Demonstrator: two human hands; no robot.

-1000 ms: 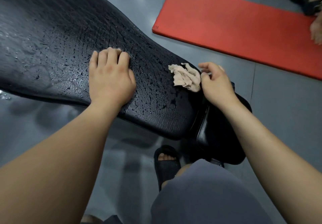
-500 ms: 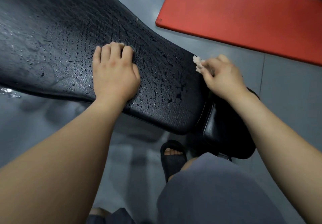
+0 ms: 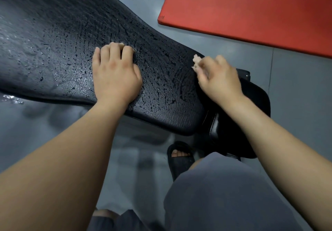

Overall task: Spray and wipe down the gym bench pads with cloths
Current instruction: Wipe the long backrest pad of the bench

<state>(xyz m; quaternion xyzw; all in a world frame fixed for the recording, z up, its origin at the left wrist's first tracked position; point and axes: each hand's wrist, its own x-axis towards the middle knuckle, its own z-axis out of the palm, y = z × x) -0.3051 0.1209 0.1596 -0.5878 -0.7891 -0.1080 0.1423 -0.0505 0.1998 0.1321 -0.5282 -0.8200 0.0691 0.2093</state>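
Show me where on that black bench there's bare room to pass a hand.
Free: the broad wet stretch of the back pad left of the left hand, and the strip between it and the right hand. Crowded: the pad's narrow end, where the right hand pinches the cloth beside the seat pad.

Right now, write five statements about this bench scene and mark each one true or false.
1. The left hand rests on the back pad. True.
2. The back pad is dry. False: droplets cover it.
3. The right hand holds a beige cloth in its fingers. True.
4. The mat on the floor is blue. False: the mat is red.
5. The person's foot wears a black sandal. True.
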